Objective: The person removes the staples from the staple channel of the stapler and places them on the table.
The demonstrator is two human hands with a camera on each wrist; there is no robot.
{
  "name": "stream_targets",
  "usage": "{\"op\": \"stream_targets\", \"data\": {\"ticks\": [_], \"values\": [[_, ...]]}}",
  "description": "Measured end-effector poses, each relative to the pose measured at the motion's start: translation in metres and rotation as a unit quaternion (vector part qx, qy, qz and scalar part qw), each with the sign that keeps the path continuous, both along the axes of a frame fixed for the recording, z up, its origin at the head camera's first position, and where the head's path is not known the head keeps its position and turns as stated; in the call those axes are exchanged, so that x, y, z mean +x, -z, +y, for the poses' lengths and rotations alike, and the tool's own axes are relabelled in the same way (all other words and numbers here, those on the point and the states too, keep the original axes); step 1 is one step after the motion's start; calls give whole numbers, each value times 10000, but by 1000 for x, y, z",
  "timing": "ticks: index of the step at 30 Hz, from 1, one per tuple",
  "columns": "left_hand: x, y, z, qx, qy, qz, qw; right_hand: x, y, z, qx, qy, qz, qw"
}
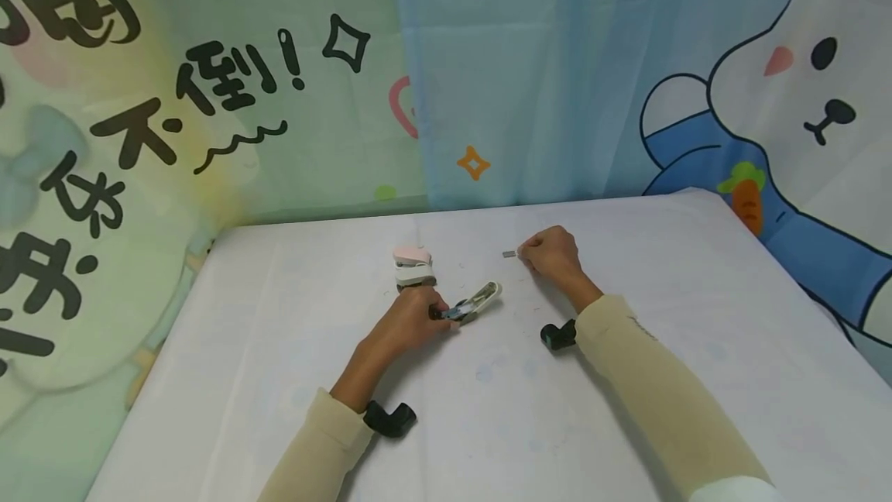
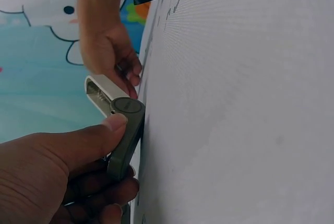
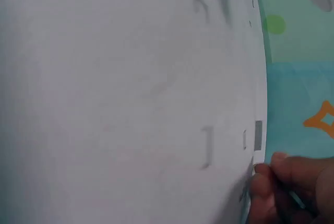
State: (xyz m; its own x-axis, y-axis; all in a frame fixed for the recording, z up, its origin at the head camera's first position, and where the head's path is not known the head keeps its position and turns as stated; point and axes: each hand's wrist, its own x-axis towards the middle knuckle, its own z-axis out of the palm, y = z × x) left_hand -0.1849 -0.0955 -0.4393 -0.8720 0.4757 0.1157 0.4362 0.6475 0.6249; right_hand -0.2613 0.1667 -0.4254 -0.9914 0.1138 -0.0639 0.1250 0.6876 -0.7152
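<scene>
In the head view my left hand [image 1: 416,316] grips a grey-green and white stapler [image 1: 481,298], with the thumb pressed on its side below a round pivot. In the left wrist view its pale arm [image 2: 102,91] is swung up at an angle from the darker body [image 2: 125,140]. Thumb and curled fingers come together at the tips of my right hand [image 1: 554,254], low over the table. Close beside those tips lies a short grey strip of staples [image 3: 258,135]. I cannot tell whether the right fingertips pinch something small.
Just beyond my left hand stands a pink and white stapler-like object [image 1: 413,266]. Several loose staples [image 3: 209,148] are scattered over the white-covered table [image 1: 481,424]. Behind the table's far edge hangs a printed curtain [image 1: 523,84]. Black wrist mounts [image 1: 390,418] stick out beside both sleeves.
</scene>
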Motion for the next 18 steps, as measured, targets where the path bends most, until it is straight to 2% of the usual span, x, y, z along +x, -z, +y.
{"op": "stream_targets", "data": {"ticks": [4,6,8,10,14,16,18], "values": [[-1,2,0,28,56,17,10000,8,3,3,72,-865,576,9946],[-2,3,-1,-14,82,-17,10000,12,2,3,27,-1398,787,9870],[-1,5,-2,-44,109,-75,9999,19,1,1,-97,-1908,807,9783],[1,6,-3,-38,116,-96,9999,25,-2,-1,-161,-2483,773,9655],[-1,5,-3,36,100,-26,9999,33,-12,-3,-304,-3614,538,9303],[-2,4,-2,53,86,-28,9999,33,-16,-3,-234,-3973,394,9165],[-4,2,-1,45,53,-62,10000,32,-19,-2,-65,-4130,331,9101]]}}
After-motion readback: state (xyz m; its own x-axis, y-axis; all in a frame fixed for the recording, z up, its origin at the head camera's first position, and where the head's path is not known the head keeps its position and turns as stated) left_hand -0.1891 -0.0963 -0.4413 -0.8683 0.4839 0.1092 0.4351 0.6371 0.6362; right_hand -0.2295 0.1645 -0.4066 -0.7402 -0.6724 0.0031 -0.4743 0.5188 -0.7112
